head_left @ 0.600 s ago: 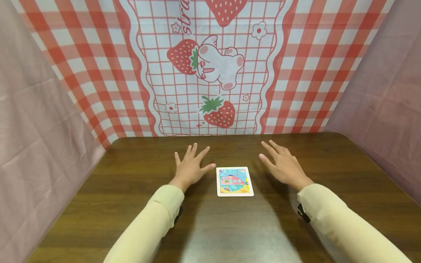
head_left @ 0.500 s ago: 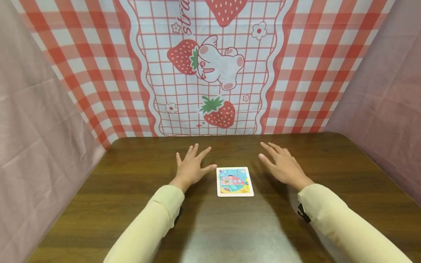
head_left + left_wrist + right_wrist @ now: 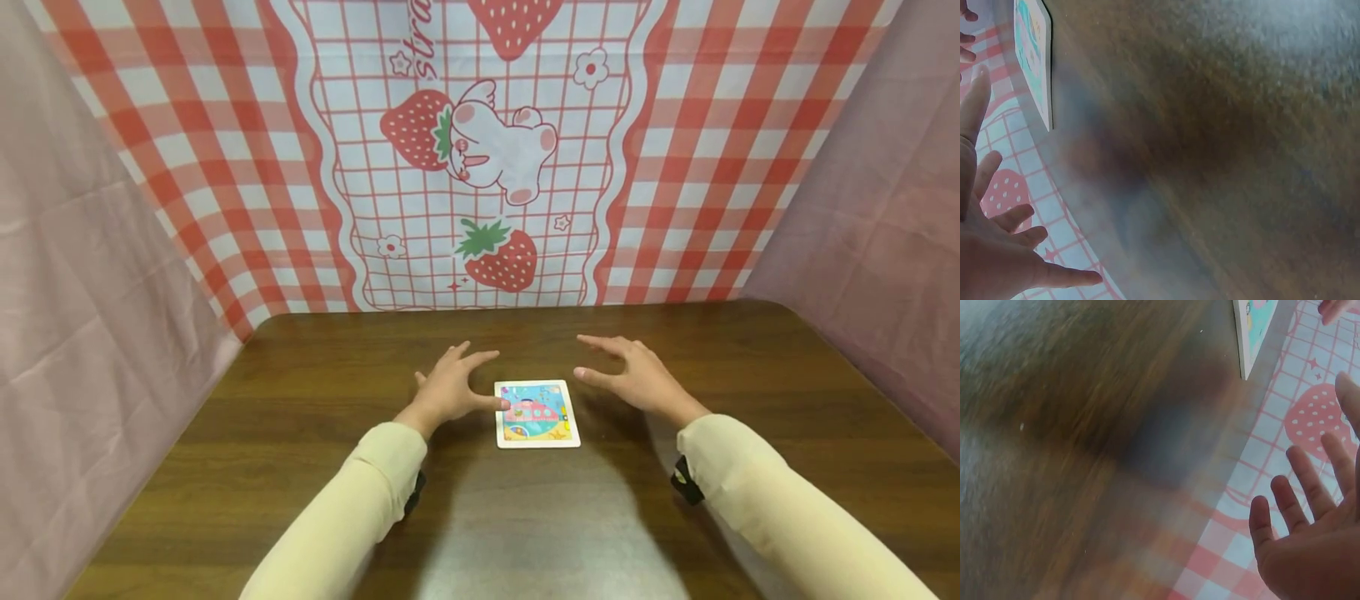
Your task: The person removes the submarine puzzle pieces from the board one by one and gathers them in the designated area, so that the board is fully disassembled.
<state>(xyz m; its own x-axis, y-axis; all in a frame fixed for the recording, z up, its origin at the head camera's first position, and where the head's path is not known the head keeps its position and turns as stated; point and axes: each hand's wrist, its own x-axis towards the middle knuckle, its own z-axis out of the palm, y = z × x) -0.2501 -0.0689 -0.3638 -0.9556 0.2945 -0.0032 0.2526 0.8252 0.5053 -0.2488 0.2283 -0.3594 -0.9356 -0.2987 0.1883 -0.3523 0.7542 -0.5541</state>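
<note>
A red-and-white checked cloth [image 3: 660, 167], printed with strawberries and a white animal, is hung behind the table. Below it, the dark brown wooden table [image 3: 210, 467] is seen, with rounded far corners. At the two sides, pink curtains are hung, the left curtain [image 3: 97, 275] and the right curtain [image 3: 862, 267]. The arms are covered by pale yellow sleeves, the left sleeve [image 3: 337, 517] and the right sleeve [image 3: 787, 500]. The left hand [image 3: 452, 392] is held above the table, its fingers and thumb spread apart. The right hand [image 3: 637, 377] is held likewise, its thumb and fingers parted and slightly bent. Between the hands, the picture board [image 3: 538, 425], white-edged and with a pink submarine, is laid flat on the table. Its left edge is overlapped by the left thumb; whether it is touched cannot be told. At each wrist a black strap [image 3: 686, 482] is partly shown.
</note>
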